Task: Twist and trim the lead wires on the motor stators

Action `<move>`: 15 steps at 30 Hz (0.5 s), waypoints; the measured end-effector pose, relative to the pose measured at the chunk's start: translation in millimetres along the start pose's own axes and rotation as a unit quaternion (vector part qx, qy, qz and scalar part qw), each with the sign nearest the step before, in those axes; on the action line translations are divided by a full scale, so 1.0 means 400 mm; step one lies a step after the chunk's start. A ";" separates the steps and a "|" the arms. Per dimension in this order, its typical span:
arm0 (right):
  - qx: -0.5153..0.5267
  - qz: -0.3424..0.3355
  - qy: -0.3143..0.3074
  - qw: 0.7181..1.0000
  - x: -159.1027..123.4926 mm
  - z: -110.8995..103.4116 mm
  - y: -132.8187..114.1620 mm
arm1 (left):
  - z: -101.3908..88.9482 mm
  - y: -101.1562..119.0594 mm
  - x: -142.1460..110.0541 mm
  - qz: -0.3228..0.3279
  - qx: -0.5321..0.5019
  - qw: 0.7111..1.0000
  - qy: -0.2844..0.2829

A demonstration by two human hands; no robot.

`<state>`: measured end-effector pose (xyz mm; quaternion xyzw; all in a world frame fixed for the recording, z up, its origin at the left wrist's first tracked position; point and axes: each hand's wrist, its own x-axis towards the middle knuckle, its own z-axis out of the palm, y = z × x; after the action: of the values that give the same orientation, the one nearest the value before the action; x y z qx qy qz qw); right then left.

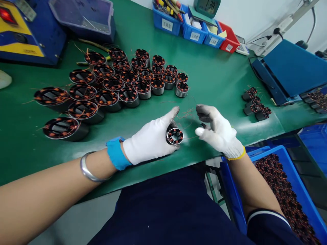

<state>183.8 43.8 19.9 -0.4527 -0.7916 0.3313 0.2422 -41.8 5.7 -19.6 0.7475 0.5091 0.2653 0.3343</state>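
Near the front edge of the table, my white-gloved left hand (150,137) is closed round a small motor stator (175,136), its ring of copper windings facing up. To its right is my right hand (217,131), also gloved, with curled fingers and the thumb held apart from them. A small dark object (205,126) shows between that thumb and the fingers; its kind is unclear. One thin wire stretches from the stator toward the right thumb. Loose copper wire ends (187,114) lie on the table between my hands.
Several rows of wound stators (127,76) stand at the left, with a smaller group (256,103) at the right. Behind are a grey-purple bin (87,20), blue tool boxes (167,25) and a red box (228,37). A blue crate (293,170) of stators sits low at right.
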 end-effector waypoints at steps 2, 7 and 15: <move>-0.073 -0.070 -0.054 0.993 0.019 0.005 -0.013 | -0.003 0.003 -0.002 -0.006 0.004 1.000 0.000; -0.185 -0.208 -0.130 0.952 0.065 0.007 -0.019 | -0.006 0.009 -0.001 -0.028 0.017 0.999 0.005; -0.269 -0.242 -0.074 0.929 0.055 -0.008 -0.027 | -0.006 0.002 0.004 -0.012 0.025 1.000 -0.009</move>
<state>169.6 60.0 32.0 -0.2697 -0.9522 0.0698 0.1250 -42.6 7.4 -17.3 0.7516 0.5216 0.2419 0.3232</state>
